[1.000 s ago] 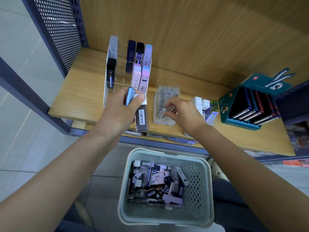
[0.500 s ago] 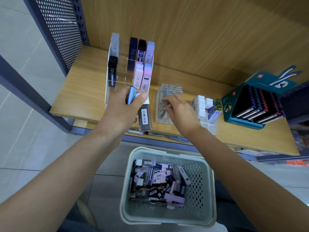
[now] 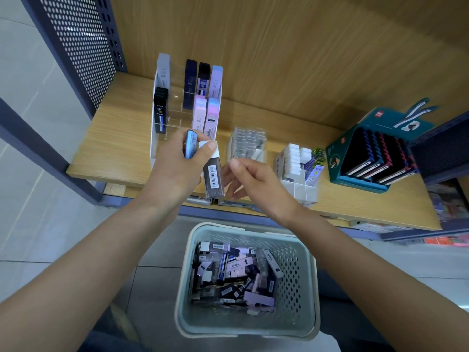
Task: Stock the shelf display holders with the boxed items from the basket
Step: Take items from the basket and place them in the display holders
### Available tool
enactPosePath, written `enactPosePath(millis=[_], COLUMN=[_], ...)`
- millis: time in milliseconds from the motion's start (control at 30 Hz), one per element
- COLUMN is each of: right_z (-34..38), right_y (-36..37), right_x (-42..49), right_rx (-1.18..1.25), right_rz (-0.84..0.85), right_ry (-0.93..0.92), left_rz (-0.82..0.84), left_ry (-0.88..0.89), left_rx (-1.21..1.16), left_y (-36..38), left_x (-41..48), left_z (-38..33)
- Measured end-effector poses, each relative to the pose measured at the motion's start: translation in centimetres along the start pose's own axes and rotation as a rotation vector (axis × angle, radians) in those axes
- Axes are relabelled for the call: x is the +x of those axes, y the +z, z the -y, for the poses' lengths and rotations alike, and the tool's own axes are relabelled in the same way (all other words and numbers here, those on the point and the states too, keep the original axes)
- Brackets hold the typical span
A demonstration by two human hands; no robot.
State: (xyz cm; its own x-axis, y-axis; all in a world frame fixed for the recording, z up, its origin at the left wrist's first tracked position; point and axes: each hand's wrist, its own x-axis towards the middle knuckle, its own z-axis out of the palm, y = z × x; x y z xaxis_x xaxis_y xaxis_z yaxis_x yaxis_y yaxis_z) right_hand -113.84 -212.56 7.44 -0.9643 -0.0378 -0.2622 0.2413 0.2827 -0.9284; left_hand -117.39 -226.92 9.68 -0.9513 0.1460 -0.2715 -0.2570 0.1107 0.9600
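Wood shelf (image 3: pixel 119 138) ahead, behind both hands. Tiered holder (image 3: pixel 153 146) just beyond left hand, partly filled with upright boxes. Left hand (image 3: pixel 175 168) grips two boxes: blue box (image 3: pixel 190 147) among fingers, dark box (image 3: pixel 213 177) under thumb, barcode showing. Right hand (image 3: pixel 253 184) just right of dark box, fingers loose and spread, holding nothing; contact with box unclear. Clear holder (image 3: pixel 247 143) beyond right hand; white holder (image 3: pixel 297 171) and teal carton (image 3: pixel 368 158) to its right. Basket (image 3: pixel 241 331) below both hands, loose boxes (image 3: pixel 233 273) inside.

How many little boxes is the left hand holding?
2. A blue box sticks up from the left hand, and a dark box with a barcode is pinned under its thumb, pointing down. More could be hidden behind the hand.
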Motion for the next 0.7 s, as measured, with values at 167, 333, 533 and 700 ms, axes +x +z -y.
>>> enactPosePath(millis=[167, 333, 533, 700], right_z=[0.8, -0.3, -2.1, -4.3], right_y=[-0.2, -2.2, -7.8, -12.6], right_x=[-2.7, -3.7, -4.5, -3.8], right_rx=[0.104, 0.022, 0.2, 0.148], right_rz=[0.048, 0.018, -0.165, -0.37], right_ry=[-0.008, -0.009, 0.071, 0.054], left_rz=[0.012, 0.097, 0.04, 0.062], left_ry=[0.092, 0.117, -0.028, -0.053], left_rx=[0.039, 0.155, 0.079, 0.111], left_y=[0.9, 2.5, 3.5, 5.1], left_x=[-0.4, -0.9, 0.1, 0.7], left_z=[-0.1, -0.4, 0.4, 1.3])
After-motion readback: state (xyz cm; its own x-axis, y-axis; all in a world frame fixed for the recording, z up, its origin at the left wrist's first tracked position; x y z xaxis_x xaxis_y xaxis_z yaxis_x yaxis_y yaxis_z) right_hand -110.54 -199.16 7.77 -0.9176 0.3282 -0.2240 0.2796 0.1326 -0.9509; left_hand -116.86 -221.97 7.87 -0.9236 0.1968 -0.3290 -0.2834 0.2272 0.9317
